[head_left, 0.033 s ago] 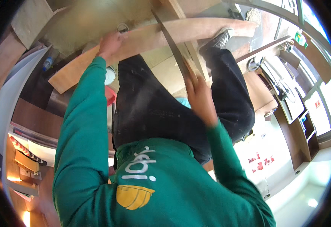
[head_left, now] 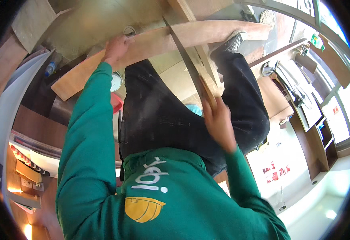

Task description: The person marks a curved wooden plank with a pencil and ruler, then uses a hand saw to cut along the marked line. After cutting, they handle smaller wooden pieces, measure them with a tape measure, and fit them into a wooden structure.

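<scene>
A long, pale wooden board (head_left: pixel 153 43) stretches across in front of me from left to right. My left hand (head_left: pixel 116 49) presses on its left part, fingers closed over the far edge. In my right hand (head_left: pixel 219 123), the fingers wrap round the handle of a hand saw (head_left: pixel 185 54). The saw's narrow dark blade slants away over the board, crossing it near the middle. A cut under the blade cannot be made out. My right shoe (head_left: pixel 235 42) overlaps the board's right part.
Beneath the board runs a wooden beam (head_left: pixel 202 56). Between my left arm and leg are a white round lid (head_left: pixel 116 81) and a red container (head_left: pixel 116 103). A plastic bottle (head_left: pixel 51 68) lies at the left. Wooden shelving (head_left: pixel 309 150) stands on the right.
My right hand has drawn the saw back toward my body, down and slightly right. My left hand remains on the board, which has barely moved.
</scene>
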`<state>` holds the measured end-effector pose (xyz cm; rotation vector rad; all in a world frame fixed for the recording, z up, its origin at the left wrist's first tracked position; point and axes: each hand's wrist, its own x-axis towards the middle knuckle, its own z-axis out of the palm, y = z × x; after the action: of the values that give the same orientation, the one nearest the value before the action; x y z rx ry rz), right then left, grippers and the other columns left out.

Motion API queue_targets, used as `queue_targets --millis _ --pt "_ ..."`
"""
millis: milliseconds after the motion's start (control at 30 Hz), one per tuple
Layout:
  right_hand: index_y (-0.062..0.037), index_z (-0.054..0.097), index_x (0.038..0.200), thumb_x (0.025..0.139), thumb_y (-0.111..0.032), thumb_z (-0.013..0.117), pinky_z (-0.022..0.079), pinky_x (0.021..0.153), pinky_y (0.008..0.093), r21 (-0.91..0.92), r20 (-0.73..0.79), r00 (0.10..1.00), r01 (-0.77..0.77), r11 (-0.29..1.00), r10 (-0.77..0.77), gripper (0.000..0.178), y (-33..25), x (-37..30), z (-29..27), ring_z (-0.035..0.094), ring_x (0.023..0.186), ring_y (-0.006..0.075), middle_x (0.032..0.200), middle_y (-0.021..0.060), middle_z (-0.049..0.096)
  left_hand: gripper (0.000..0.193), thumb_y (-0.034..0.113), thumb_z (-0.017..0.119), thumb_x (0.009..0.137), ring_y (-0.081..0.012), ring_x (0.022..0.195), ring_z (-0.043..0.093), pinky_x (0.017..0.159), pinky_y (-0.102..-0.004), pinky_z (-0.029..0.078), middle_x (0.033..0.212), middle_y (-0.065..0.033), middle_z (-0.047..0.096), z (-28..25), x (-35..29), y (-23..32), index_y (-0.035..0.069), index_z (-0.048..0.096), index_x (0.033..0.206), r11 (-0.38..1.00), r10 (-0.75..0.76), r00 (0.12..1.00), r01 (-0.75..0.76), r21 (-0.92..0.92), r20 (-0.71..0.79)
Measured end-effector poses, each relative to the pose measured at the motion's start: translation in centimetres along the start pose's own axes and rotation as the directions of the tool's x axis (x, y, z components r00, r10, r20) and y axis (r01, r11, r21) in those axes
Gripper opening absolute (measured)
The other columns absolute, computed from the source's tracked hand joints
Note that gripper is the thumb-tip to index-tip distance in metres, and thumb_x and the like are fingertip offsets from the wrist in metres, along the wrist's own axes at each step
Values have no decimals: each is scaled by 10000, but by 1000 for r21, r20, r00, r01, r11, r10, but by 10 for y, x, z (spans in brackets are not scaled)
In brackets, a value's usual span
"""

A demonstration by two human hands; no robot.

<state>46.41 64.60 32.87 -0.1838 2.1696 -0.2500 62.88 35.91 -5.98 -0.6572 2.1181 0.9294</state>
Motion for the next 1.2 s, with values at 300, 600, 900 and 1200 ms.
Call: queue_targets --millis 300,600,900,1200 --pt "51 644 1114 1026 -269 664 560 803 605 49 -131 988 86 995 -79 333 39 161 110 685 974 558 972 366 697 595 622 498 1032 -435 1274 628 1085 -650 390 1332 -210 705 13 9 -2 97 702 1227 996 -16 999 13 -90 -41" --pt "27 611 1155 1028 -236 676 562 785 565 46 3 997 -80 996 80 299 6 8 11 689 966 550 932 350 699 580 593 488 1062 -432 1276 602 1042 -585 439 1317 -212 687 5 -4 4 59 662 1206 998 -27 998 24 -50 -56" --pt "55 607 1061 1044 -282 657 530 731 609 67 -175 971 177 982 -163 341 52 150 113 665 929 591 925 392 670 555 574 474 1070 -428 1249 621 1014 -571 460 1304 -207 698 8 -2 5 71 672 1192 997 -2 995 -5 -76 -98" --pt "44 620 1107 1036 -232 664 554 750 552 49 16 1000 -24 999 23 288 0 15 -1 689 913 552 898 369 676 546 584 517 1035 -414 1299 618 1110 -698 356 1346 -184 703 11 2 -2 115 693 1251 998 -36 998 33 -53 -57"
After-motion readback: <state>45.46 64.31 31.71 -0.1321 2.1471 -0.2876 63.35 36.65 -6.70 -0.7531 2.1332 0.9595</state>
